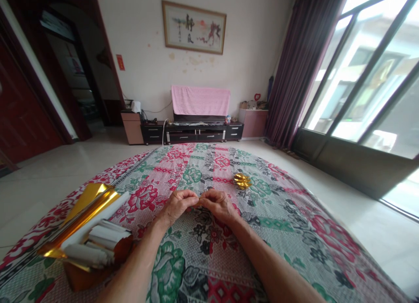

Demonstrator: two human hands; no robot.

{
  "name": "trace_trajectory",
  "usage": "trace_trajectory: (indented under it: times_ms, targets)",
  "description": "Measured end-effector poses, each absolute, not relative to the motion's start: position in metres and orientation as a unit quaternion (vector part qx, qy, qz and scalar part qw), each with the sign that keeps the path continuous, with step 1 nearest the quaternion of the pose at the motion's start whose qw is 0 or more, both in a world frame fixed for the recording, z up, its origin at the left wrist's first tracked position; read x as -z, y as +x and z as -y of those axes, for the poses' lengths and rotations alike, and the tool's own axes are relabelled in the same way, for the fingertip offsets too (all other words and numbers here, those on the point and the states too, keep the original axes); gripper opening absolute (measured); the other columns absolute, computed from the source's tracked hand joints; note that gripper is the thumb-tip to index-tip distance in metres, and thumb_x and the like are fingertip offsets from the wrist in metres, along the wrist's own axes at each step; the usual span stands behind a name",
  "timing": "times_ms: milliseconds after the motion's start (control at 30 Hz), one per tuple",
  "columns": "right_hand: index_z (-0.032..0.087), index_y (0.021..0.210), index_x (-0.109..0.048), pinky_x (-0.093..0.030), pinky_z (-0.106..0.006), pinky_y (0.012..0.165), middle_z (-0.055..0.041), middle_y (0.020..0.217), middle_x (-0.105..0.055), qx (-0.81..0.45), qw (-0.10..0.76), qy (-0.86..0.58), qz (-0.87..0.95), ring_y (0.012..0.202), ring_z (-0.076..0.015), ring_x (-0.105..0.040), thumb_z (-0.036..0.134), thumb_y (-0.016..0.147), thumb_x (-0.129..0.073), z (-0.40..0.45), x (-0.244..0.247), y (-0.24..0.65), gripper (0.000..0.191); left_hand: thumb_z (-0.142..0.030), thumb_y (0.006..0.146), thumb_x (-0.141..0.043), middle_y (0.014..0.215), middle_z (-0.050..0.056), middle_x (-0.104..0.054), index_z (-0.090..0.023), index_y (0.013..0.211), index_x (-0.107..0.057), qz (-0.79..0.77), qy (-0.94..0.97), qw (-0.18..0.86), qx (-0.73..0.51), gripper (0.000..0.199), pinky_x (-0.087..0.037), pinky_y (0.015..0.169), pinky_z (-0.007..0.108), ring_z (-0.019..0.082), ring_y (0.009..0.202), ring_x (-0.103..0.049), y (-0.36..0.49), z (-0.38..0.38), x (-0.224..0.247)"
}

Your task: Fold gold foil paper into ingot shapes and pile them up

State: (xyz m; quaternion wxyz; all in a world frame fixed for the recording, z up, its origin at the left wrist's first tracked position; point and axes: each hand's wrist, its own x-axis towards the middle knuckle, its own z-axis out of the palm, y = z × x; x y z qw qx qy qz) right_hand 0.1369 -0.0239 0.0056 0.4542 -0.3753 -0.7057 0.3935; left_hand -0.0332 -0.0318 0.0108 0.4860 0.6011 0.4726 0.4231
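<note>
Over the middle of the flowered cloth, my left hand (178, 203) and my right hand (218, 203) meet with thumbs and forefingers pinched. A small piece of gold paper (197, 204) shows between the fingertips, mostly hidden by them. Beyond my right hand lies a folded gold paper piece (242, 181), shiny and ridged. To the left of my left forearm are gold foil sheets (85, 203), partly rolled, with their white undersides showing. White-backed folded strips (108, 236) lie in and over a gold-brown container (81, 277).
The flowered cloth (281, 224) covers the broad surface before me, its curved edge dropping toward the tiled floor (81, 159). Across the room stands a low black cabinet (196, 135) with a pink cloth (200, 100) above it. Windows and a purple curtain (294, 67) are at right.
</note>
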Motion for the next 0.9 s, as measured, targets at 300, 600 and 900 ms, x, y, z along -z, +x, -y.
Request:
trace_trajectory:
  times_ms: [300,600,900]
  targets:
    - [0.016,0.076,-0.067,-0.036,-0.019,0.053,0.0011,0.063,-0.058,-0.393,0.442,-0.357,0.723,0.057,-0.0092,-0.047,0.029,0.077,-0.054,0.0207,-0.0053,0.1389,0.018,-0.034,0.068,-0.060,0.063,-0.001,-0.063,-0.017,0.072,-0.064,-0.475,0.580,0.488,-0.446,0.018,-0.040,0.052,0.020,0.013,0.062,-0.059,-0.0320,0.0294,-0.0063]
    - [0.016,0.078,-0.065,-0.032,-0.019,0.047,0.0035,0.054,-0.052,-0.445,0.444,-0.359,0.690,0.048,-0.0069,-0.041,0.032,0.076,-0.056,0.0166,-0.0001,0.1410,0.019,-0.029,0.067,-0.064,0.082,0.006,-0.070,-0.013,0.094,-0.065,-0.462,0.540,0.550,-0.438,0.031,-0.045,0.053,0.020,0.016,0.069,-0.064,-0.0394,0.0296,-0.0102]
    - [0.017,0.087,-0.062,-0.035,-0.019,0.047,0.0034,0.058,-0.054,-0.437,0.436,-0.350,0.705,0.048,-0.0075,-0.044,0.036,0.075,-0.057,0.0156,0.0002,0.1399,0.023,-0.027,0.067,-0.063,0.077,0.004,-0.069,-0.015,0.099,-0.062,-0.467,0.517,0.539,-0.473,0.035,-0.045,0.048,0.019,0.016,0.066,-0.066,-0.0365,0.0311,-0.0134]
